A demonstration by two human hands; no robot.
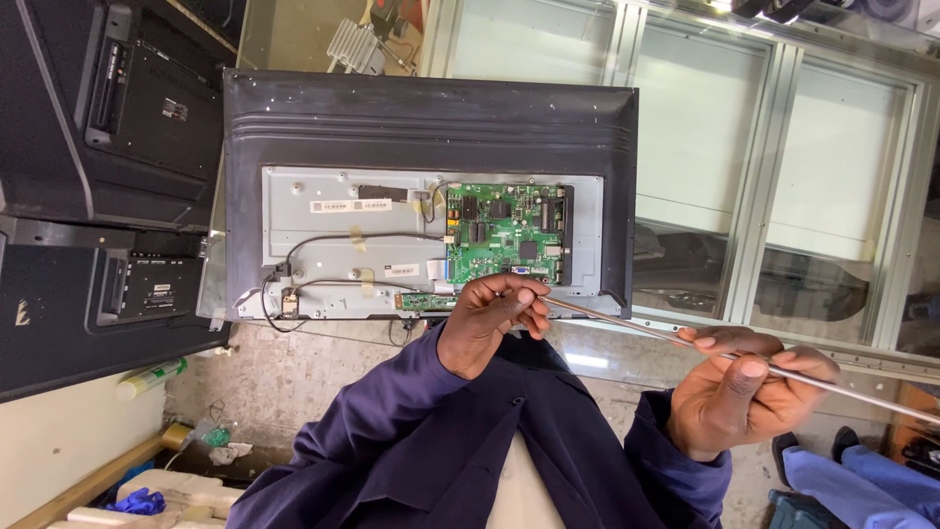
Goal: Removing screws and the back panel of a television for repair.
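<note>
Both of my hands hold a thin, long silvery strip [627, 323] that slants from centre down to the right edge. My left hand [490, 318] pinches its left end with the fingertips. My right hand [739, 392] grips it further right between thumb and fingers. Just behind my left hand stands a flat television [421, 118] with part of its back cover off. That opening bares a grey metal plate [323, 250], a green circuit board [504, 233] and black cables [343, 238]. My dark blue sleeves and jacket [411, 460] fill the lower centre.
Two more black television backs [108, 127] lean at the left. Glass panels in aluminium frames [783, 176] stand at the right. A tube [152, 378], a tape roll [176, 436] and scraps lie on the speckled floor. Another person's blue trouser legs [852, 485] show at bottom right.
</note>
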